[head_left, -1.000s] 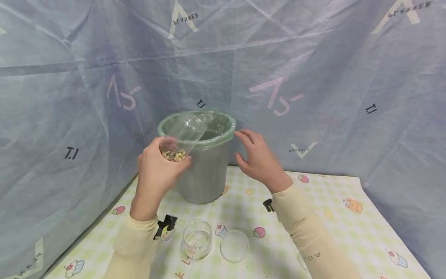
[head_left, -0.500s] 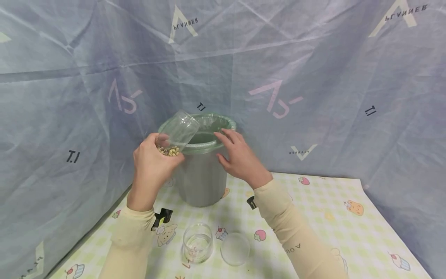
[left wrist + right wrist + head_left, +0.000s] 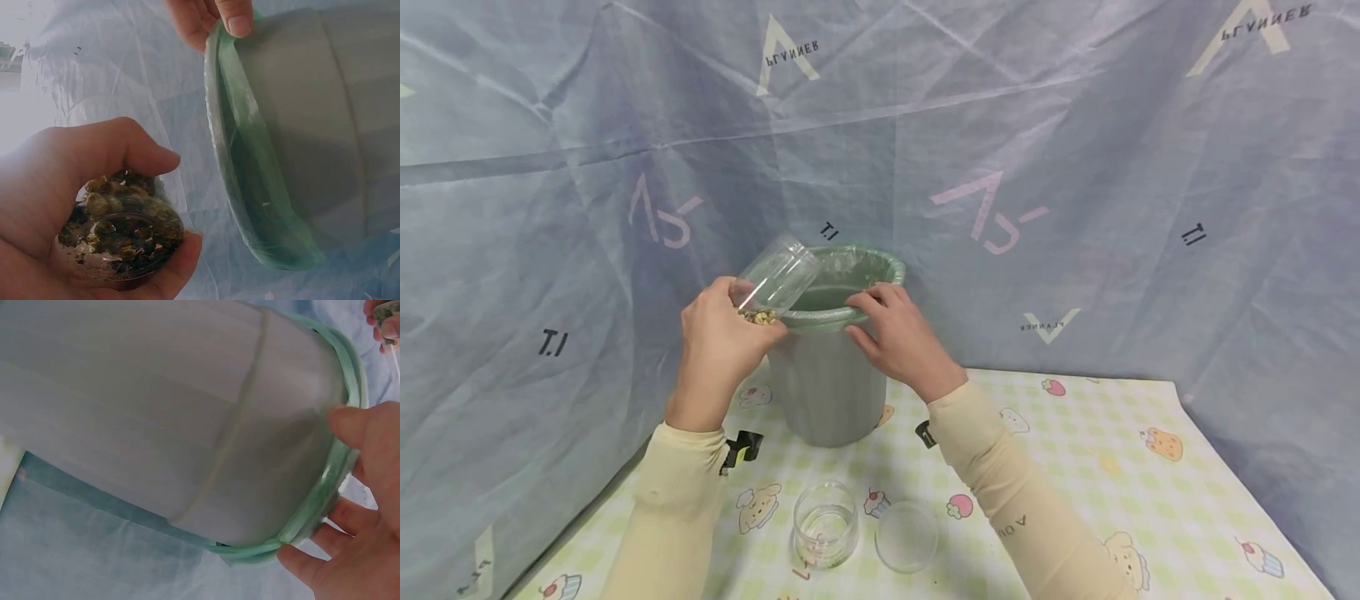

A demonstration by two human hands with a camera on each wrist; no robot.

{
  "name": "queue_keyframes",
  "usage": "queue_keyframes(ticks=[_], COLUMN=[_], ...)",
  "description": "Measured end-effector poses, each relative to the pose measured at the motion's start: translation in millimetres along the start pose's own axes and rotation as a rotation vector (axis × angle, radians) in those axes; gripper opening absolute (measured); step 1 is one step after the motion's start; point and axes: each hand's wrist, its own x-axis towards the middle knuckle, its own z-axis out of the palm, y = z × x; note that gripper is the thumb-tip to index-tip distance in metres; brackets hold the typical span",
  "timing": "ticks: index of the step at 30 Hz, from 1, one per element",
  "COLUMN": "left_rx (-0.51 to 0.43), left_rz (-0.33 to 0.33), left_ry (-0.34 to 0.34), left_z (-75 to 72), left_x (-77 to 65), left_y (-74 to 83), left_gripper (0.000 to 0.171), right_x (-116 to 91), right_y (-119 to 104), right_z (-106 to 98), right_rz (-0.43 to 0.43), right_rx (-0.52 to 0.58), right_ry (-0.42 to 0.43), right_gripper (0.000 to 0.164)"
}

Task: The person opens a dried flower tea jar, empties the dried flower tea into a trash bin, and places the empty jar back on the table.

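My left hand (image 3: 717, 346) grips a clear plastic cup (image 3: 781, 271) by its base. The cup is tilted, its mouth slanting over the near left rim of a grey trash can (image 3: 831, 392). Small dried yellowish flower buds (image 3: 119, 237) lie at the cup's lower end, as seen in the left wrist view. A green liner bag (image 3: 250, 119) is folded over the can's rim. My right hand (image 3: 901, 340) holds that rim on its near right side, thumb outside and fingers over the edge. Part of the can's inside is hidden by the cup and hand.
A clear round container (image 3: 825, 533) stands on the checked tablecloth (image 3: 1060, 467) near the front. Beside it on the right lies a round clear lid (image 3: 907, 537). Grey-blue printed cloth (image 3: 1045, 250) hangs behind and at the left.
My right hand has moved left from beside the can onto its rim. My left hand has shifted slightly left and up with the cup, which now leans further over.
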Motion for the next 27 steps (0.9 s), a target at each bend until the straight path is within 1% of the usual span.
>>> queue_keyframes(ticks=[8,14,18,23,27], left_rx=[0.031,0.047,0.065,0.086,0.104], left_rz=[0.022,0.038,0.064,0.104,0.119], left_ry=[-0.019,-0.018,-0.011,-0.003,-0.019], left_z=[0.8,0.6,-0.3,-3.6,-6.6], left_x=[3.4,5.0,7.0,8.5,10.6], left_y=[-0.3,-1.0,0.2,2.2,3.7], left_gripper=[0.062,0.063,0.062,0.057,0.057], right_x=[2.8,2.7,3.5,4.0,3.8], right_y=[-3.9,-4.7,-4.2,-4.1,-4.9], right_z=[4.9,9.5,10.6,9.7,8.5], right_rz=[0.036,0.034,0.026,0.02,0.022], right_rx=[0.008,0.009,0.011,0.009,0.008], right_ry=[0.033,0.069,0.092,0.094,0.082], right_gripper=[0.024,0.02,0.018,0.016,0.017])
